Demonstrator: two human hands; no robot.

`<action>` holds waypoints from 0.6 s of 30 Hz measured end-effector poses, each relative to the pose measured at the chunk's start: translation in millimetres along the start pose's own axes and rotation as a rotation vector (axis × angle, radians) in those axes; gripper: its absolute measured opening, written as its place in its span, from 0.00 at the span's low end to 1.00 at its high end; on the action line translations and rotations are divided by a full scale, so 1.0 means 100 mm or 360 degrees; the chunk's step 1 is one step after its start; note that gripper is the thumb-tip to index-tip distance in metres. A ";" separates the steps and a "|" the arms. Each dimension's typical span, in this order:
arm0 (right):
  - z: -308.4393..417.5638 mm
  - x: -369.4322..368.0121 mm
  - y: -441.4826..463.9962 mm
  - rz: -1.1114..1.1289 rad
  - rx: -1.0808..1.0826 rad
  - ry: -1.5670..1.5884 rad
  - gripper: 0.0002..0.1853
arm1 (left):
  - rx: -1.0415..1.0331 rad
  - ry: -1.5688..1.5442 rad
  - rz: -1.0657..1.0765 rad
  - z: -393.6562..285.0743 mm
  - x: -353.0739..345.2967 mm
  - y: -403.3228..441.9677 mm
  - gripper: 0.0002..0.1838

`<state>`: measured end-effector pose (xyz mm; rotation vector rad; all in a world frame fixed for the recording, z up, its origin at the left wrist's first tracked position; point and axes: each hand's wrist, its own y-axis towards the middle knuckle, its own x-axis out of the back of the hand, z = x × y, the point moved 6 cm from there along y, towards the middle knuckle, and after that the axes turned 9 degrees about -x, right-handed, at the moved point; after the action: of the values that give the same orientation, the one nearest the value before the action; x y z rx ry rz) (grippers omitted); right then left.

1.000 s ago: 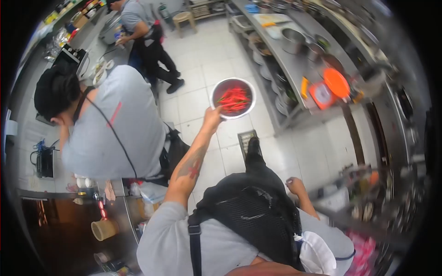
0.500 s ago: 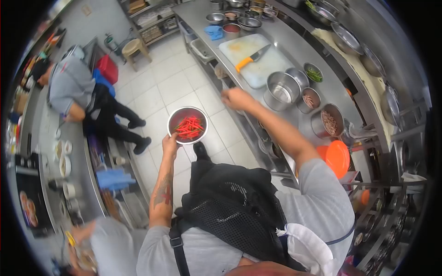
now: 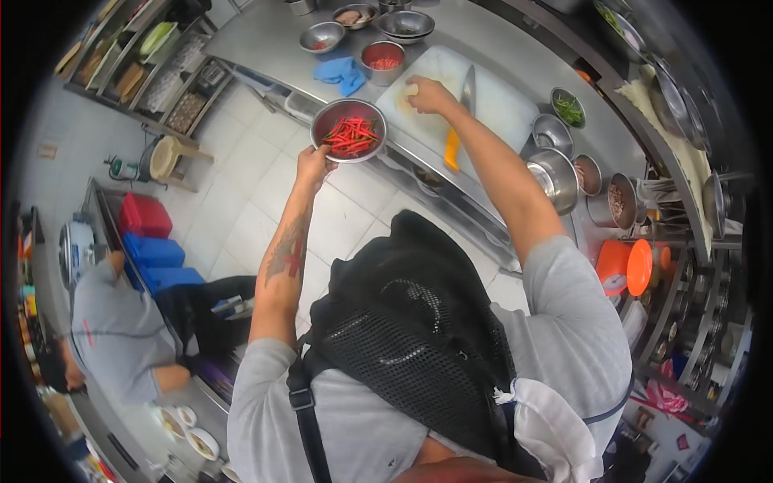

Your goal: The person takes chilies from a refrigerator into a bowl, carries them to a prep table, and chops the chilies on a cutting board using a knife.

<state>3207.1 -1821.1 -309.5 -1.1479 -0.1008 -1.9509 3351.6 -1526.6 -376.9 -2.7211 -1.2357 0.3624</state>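
My left hand point(image 3: 316, 167) grips the rim of a metal bowl point(image 3: 322, 121) holding red chilies point(image 3: 350, 137), held up beside the steel counter's front edge. Over the left part of the white cutting board point(image 3: 499, 105) is my right hand point(image 3: 431, 95), its fingers curled; whether anything small is between them cannot be made out. A knife with an orange handle point(image 3: 452, 150) lies on the board to the right of that hand. Just left of the board sit a blue cloth point(image 3: 341, 75) and a metal pot of chopped red pieces point(image 3: 382, 63).
Metal bowls point(image 3: 322, 37) stand along the counter point(image 3: 266, 36), with a bowl of green slices point(image 3: 568, 108) and pots point(image 3: 554, 179) at its right. An orange scale point(image 3: 613, 266) is further right. Another person point(image 3: 121, 330) works at the left counter. A stool point(image 3: 173, 161) stands on the floor.
My view has turned toward the counter. The bowl of chilies is now beside the counter edge, and my right hand has moved over the cutting board.
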 end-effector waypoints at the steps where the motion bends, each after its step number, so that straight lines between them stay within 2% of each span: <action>1: 0.05 0.03 0.12 -0.0164 0.0022 -0.0076 0.24 | 0.0052 0.0003 -0.0019 0.00 -0.01 0.12 0.14; 2: 0.10 0.06 0.22 -0.0327 0.0048 -0.0149 0.24 | 0.0101 0.0011 -0.0043 -0.02 -0.01 0.22 0.13; 6: 0.20 0.02 0.74 -0.0513 0.0100 -0.0096 0.25 | 0.0233 0.0006 -0.0141 0.00 0.02 0.67 0.13; 9: 0.30 -0.05 1.21 -0.0298 -0.0092 -0.0167 0.25 | 0.0312 0.0074 0.0006 0.08 0.02 1.01 0.13; 11: 0.36 -0.08 1.38 -0.0313 0.0039 -0.0167 0.22 | -0.0005 0.0553 0.0360 0.08 -0.05 1.26 0.15; 12: 0.31 -0.16 1.43 -0.0291 -0.0001 -0.0163 0.22 | 0.0037 0.0554 0.0381 0.16 -0.07 1.31 0.15; 14: 0.27 -0.12 1.58 -0.0349 0.0238 0.0485 0.19 | 0.0376 -0.0071 0.0117 0.21 -0.22 1.47 0.18; 17: 0.11 0.13 1.21 -0.0589 0.0224 0.0394 0.19 | 0.0368 -0.0099 0.0279 0.08 -0.37 1.64 0.21; 18: 0.05 0.20 0.93 -0.0528 0.0083 0.0478 0.19 | 0.0303 -0.0139 0.0347 0.05 -0.42 1.68 0.22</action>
<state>3271.1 -1890.5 -321.8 -0.8313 -0.1906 -2.3780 3445.0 -1668.8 -411.2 -2.7031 -0.8727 0.5958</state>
